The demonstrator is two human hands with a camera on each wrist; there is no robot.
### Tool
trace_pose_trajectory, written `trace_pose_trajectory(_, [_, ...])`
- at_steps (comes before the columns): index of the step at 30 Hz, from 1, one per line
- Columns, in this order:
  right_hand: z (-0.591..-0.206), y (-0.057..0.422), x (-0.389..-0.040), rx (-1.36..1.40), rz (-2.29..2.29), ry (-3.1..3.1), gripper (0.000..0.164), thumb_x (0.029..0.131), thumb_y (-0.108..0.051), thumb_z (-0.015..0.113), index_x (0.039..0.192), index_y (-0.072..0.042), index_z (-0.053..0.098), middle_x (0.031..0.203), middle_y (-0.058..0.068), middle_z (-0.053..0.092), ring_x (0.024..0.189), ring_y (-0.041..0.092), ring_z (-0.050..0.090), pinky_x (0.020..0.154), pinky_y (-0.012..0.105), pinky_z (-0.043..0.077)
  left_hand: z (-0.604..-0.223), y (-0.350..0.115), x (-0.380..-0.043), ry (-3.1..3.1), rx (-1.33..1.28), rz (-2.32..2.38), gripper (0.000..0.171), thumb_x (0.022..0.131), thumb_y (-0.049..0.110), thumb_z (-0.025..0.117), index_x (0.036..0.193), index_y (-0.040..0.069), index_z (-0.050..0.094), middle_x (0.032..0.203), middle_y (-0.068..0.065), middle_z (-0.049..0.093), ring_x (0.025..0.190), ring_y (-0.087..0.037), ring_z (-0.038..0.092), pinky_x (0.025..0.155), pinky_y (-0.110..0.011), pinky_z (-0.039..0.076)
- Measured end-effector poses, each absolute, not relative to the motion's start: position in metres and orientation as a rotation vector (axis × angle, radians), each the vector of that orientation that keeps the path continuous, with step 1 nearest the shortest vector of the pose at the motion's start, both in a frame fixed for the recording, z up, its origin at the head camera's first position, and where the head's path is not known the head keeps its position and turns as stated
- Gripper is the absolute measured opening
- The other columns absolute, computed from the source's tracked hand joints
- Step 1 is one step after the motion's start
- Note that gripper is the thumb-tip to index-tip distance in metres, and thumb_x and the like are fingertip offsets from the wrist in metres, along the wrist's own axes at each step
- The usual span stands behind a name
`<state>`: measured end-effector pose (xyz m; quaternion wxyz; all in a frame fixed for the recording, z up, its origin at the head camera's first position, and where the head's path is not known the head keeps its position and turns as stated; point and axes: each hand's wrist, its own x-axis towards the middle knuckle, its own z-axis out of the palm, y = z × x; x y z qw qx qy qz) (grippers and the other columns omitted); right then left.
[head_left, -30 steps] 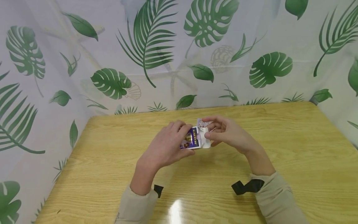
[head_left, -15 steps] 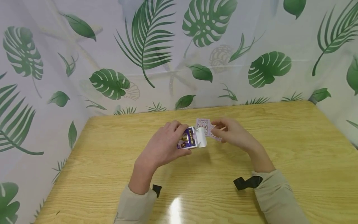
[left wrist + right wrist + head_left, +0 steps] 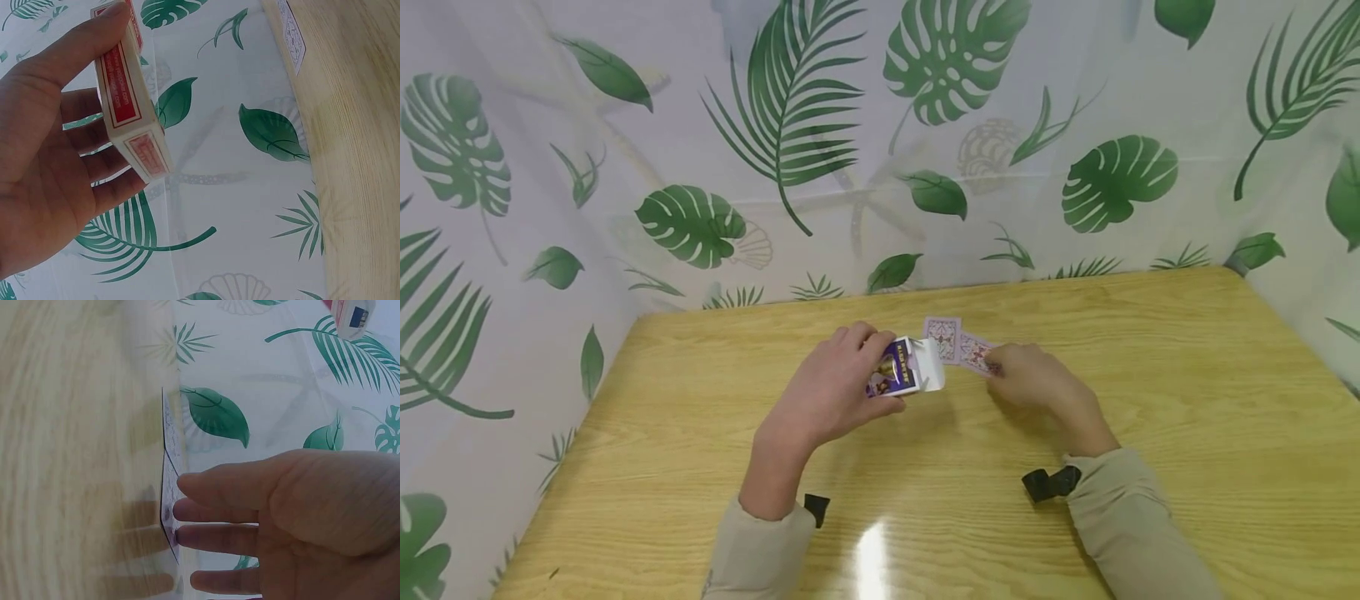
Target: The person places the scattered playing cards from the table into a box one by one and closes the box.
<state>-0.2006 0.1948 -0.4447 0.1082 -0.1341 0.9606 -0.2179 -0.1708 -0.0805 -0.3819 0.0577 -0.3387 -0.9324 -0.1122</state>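
Observation:
My left hand [image 3: 831,392] grips a small card box [image 3: 893,369], thumb on one side and fingers on the other. In the head view its white end flap [image 3: 930,364] stands open toward the right; a dark blue face with yellow print shows. The left wrist view has its red-and-white side. Two playing cards lie on the table with patterned backs up: one card [image 3: 943,337] is upright in the head view, and the other card [image 3: 974,353] sits slanted beside it, edges meeting. Fingertips of my right hand [image 3: 1037,379] touch the slanted card's right end, fingers straight in the right wrist view.
The wooden table [image 3: 700,467] reaches back to a white cloth [image 3: 820,250] printed with green leaves, which also hangs along the left and right sides. A black strap piece [image 3: 1051,483] sticks out from the right sleeve. Glare marks the front of the table.
My right hand has left the box's flap and come down on the right, where the slanted card has come into view. My left hand keeps holding the box, slightly further left.

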Motion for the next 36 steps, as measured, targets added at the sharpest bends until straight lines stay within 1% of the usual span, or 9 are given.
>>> trace_pose_trajectory(2, [-0.445,0.195,-0.2,-0.345,-0.606,2.828,0.015,0.089,-0.007,0.055,0.097,-0.002,0.067,0.09,0.011,0.064,0.072,0.022,0.054,0.059,0.032,0.042,-0.382,-0.081,-0.171,-2.835,-1.017,-0.336,0.072,0.08,0.043,0.082,0.136,0.008,0.053,0.123,-0.008,0.057,0.1,-0.019,0.054,0.085,-0.036,0.05])
trace_pose_trajectory(7, [-0.445,0.196,-0.199,-0.24,-0.561,2.85,0.031,0.09,-0.006,0.059,0.117,0.005,0.067,0.108,0.02,0.068,0.083,0.026,0.059,0.071,0.042,0.05,-0.381,-0.082,-0.17,-2.831,-1.007,-0.313,0.073,0.081,0.045,0.081,0.136,0.007,0.053,0.122,-0.008,0.057,0.1,-0.019,0.054,0.085,-0.035,0.05])
trace_pose_trajectory(9, [-0.445,0.197,-0.199,-0.221,-0.555,2.858,0.031,0.089,-0.007,0.062,0.116,0.006,0.068,0.107,0.019,0.068,0.083,0.025,0.058,0.07,0.043,0.05,-0.38,-0.083,-0.17,-2.831,-1.002,-0.315,0.073,0.08,0.044,0.082,0.136,0.007,0.053,0.122,-0.008,0.057,0.101,-0.019,0.054,0.085,-0.035,0.05])
trace_pose_trajectory(13, [-0.444,0.2,-0.198,-0.18,-0.576,2.857,0.012,0.084,-0.008,0.065,0.091,0.0,0.07,0.083,0.01,0.065,0.069,0.021,0.052,0.058,0.034,0.041,-0.38,-0.083,-0.17,-2.833,-1.003,-0.324,0.072,0.08,0.043,0.082,0.136,0.007,0.053,0.121,-0.009,0.057,0.1,-0.02,0.055,0.085,-0.036,0.05])
trace_pose_trajectory(16, [-0.443,0.202,-0.198,-0.15,-0.615,2.851,0.006,0.082,-0.008,0.068,0.081,-0.002,0.067,0.078,0.008,0.062,0.068,0.021,0.051,0.056,0.032,0.04,-0.379,-0.083,-0.17,-2.829,-1.003,-0.312,0.072,0.081,0.044,0.081,0.136,0.007,0.052,0.122,-0.009,0.057,0.1,-0.02,0.055,0.085,-0.036,0.05])
trace_pose_trajectory(24, [-0.447,0.207,-0.2,-0.204,-0.666,2.872,0.018,0.074,0.003,0.068,0.091,0.008,0.064,0.085,0.015,0.062,0.076,0.027,0.057,0.066,0.038,0.049,-0.382,-0.085,-0.169,-2.817,-1.009,-0.311,0.071,0.08,0.044,0.082,0.134,0.007,0.054,0.12,-0.008,0.058,0.098,-0.018,0.054,0.082,-0.034,0.05])
trace_pose_trajectory(27, [-0.449,0.213,-0.201,-0.213,-0.657,2.877,0.023,0.074,-0.001,0.071,0.093,0.007,0.062,0.085,0.015,0.059,0.076,0.026,0.055,0.064,0.037,0.047,-0.382,-0.085,-0.169,-2.816,-1.007,-0.319,0.072,0.08,0.043,0.083,0.134,0.007,0.054,0.12,-0.008,0.057,0.097,-0.018,0.054,0.082,-0.034,0.05])
trace_pose_trajectory(32, [-0.452,0.225,-0.203,-0.259,-0.651,2.868,0.021,0.074,-0.007,0.074,0.086,0.005,0.063,0.083,0.014,0.056,0.074,0.025,0.05,0.062,0.035,0.043,-0.383,-0.084,-0.17,-2.821,-1.001,-0.312,0.072,0.08,0.043,0.082,0.135,0.007,0.054,0.119,-0.008,0.057,0.096,-0.018,0.053,0.082,-0.033,0.05])
trace_pose_trajectory(36, [-0.451,0.231,-0.204,-0.262,-0.655,2.86,0.031,0.074,-0.009,0.075,0.096,0.011,0.065,0.09,0.019,0.058,0.079,0.029,0.052,0.067,0.04,0.046,-0.383,-0.083,-0.171,-2.818,-1.016,-0.319,0.071,0.08,0.043,0.082,0.135,0.007,0.054,0.119,-0.008,0.057,0.095,-0.017,0.053,0.08,-0.033,0.049])
